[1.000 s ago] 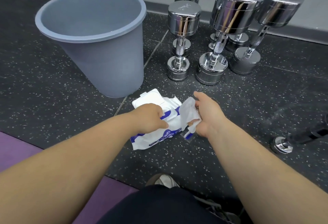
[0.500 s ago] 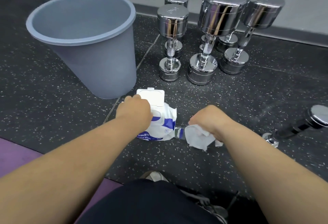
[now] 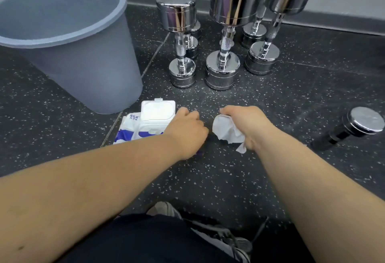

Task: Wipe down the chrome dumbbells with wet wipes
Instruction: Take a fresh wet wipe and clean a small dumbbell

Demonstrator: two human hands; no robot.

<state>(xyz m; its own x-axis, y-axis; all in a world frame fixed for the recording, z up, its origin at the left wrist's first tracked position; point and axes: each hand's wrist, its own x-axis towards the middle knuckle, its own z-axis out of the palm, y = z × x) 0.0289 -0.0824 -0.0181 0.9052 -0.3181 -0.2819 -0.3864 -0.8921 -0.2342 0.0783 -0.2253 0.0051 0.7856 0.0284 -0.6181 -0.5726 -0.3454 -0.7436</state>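
Several chrome dumbbells stand on end near the wall: a small one (image 3: 180,39), a large one (image 3: 226,33) and another (image 3: 268,33) in front, with more behind them. One more dumbbell (image 3: 354,126) lies on its side at the right. A white and blue wet wipes pack (image 3: 135,130) lies on the floor with its lid flipped open. My left hand (image 3: 187,131) rests on the pack's right end with the fingers curled down onto it. My right hand (image 3: 249,122) is closed on a crumpled white wet wipe (image 3: 225,130), just right of the left hand.
A grey plastic bin (image 3: 68,39) stands at the left, close to the pack. The floor is dark speckled rubber (image 3: 291,100), with a wall skirting (image 3: 343,22) behind the dumbbells. My knee and a shoe (image 3: 233,239) are at the bottom.
My right hand has pulled the wipe free of the pack and holds it bunched, away to the right. My left hand has slid to the pack's right end, uncovering the open lid.
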